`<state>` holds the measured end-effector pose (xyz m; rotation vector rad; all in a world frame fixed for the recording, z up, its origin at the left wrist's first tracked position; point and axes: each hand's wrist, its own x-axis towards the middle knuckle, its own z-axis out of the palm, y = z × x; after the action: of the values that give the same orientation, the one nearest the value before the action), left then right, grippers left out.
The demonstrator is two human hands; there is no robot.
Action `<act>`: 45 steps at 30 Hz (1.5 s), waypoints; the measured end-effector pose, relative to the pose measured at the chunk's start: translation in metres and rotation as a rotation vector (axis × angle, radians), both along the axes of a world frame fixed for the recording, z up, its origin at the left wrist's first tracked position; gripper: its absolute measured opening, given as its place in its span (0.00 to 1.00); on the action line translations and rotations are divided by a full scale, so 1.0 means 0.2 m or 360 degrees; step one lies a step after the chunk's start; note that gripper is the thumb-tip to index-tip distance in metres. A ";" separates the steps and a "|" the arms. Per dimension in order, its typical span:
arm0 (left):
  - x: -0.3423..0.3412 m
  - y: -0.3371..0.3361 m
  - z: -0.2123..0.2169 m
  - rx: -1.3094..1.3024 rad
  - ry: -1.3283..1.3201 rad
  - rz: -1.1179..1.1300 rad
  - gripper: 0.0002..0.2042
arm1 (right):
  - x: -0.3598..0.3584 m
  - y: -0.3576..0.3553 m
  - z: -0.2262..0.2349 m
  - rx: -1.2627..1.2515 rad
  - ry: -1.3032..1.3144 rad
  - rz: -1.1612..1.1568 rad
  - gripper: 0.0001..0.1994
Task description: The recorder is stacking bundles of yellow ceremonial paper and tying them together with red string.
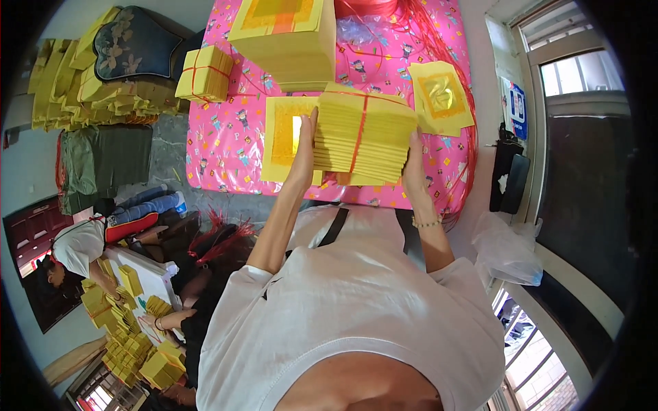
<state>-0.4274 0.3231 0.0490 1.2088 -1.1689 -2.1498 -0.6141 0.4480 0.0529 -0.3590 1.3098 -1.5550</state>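
Yellow paper, thin sheets stacked thick and bound with a red string, fills the space between my palms: my left hand [303, 154] is pressed flat against the near left side of the bundle [363, 133], fingers pointing up along its edge, and my right hand [413, 164] clamps the opposite side, so both hands are closed against it as a squeeze, not a wrap. I hold it raised just above the counter [226, 137], which is covered in a pink patterned cloth. I judge this stack to be fairly heavy for its size and soft at the edges; the sheets could slide or fan out if I ease the pressure, so the sides near the lower corners, or under the string [359, 130] where it is cinched, seem the safest places to hold. Behind my left hand lies a flat sheet with a gold square [284, 140]; to the right another gold-printed sheet [442, 99]. Farther off sit a taller stack [288, 41] and a small tied bundle [204, 74], with loose red string [439, 34] beyond.
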 end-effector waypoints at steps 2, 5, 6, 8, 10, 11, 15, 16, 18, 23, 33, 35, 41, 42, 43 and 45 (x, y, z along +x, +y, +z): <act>-0.01 0.05 0.03 -0.0341 0.0241 0.0076 0.41 | 0.00 0.02 0.06 -0.0308 0.0181 0.0003 0.39; 0.01 0.12 -0.14 -0.0131 0.0359 0.0193 0.43 | -0.02 0.04 -0.01 -0.0443 0.0594 0.0070 0.40; 0.03 0.14 -0.18 -0.0128 0.0363 0.0189 0.43 | -0.01 0.05 -0.02 -0.0439 0.0599 0.0066 0.40; 0.07 0.16 -0.23 0.0049 0.0452 0.0034 0.40 | 0.01 0.07 -0.04 -0.0429 0.0431 0.0047 0.37; 0.07 0.15 -0.24 -0.0066 0.0565 0.0057 0.39 | -0.02 0.09 -0.08 -0.0372 0.0388 -0.0018 0.36; 0.07 0.15 -0.23 -0.0180 0.0486 0.0013 0.39 | -0.02 0.10 -0.05 -0.0220 0.0463 0.0013 0.34; 0.05 0.13 -0.07 -0.0022 0.0222 -0.0046 0.38 | 0.02 0.10 0.09 -0.0007 0.0402 0.0115 0.29; 0.04 0.12 -0.02 0.0058 0.0149 -0.0124 0.39 | 0.03 0.10 0.12 0.0084 0.0430 0.0166 0.29; 0.04 0.12 0.04 0.0144 0.0024 -0.0106 0.43 | 0.04 0.13 0.17 -0.0026 0.0532 0.0229 0.31; 0.08 0.14 0.06 -0.0423 0.0239 -0.0250 0.50 | 0.06 0.15 0.19 -0.0363 0.0839 0.0297 0.36; 0.09 0.24 -0.17 -0.1054 0.0091 -0.0272 0.51 | 0.06 0.20 -0.02 -0.0432 0.0990 0.0216 0.33; 0.09 0.25 -0.12 -0.0879 0.0217 -0.0242 0.51 | 0.07 0.20 0.00 -0.0432 0.0993 0.0197 0.32; -0.02 0.20 0.06 -0.0782 0.0104 0.0133 0.44 | -0.04 0.02 -0.02 -0.0079 0.0893 -0.0032 0.30; -0.04 0.18 0.07 -0.0718 0.0066 0.0158 0.43 | -0.06 -0.02 -0.02 -0.0048 0.0715 0.0016 0.31; -0.05 0.16 0.02 -0.0873 -0.0110 0.0135 0.41 | -0.08 -0.04 -0.02 -0.0017 0.0537 0.0062 0.32; -0.09 0.14 0.02 -0.0641 -0.0018 0.0128 0.40 | -0.08 -0.06 -0.09 0.0042 0.0635 0.0120 0.33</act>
<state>-0.4450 0.3512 0.0538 1.0653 -1.4446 -1.7395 -0.6294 0.4358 0.0347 -0.7217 1.5989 -1.4465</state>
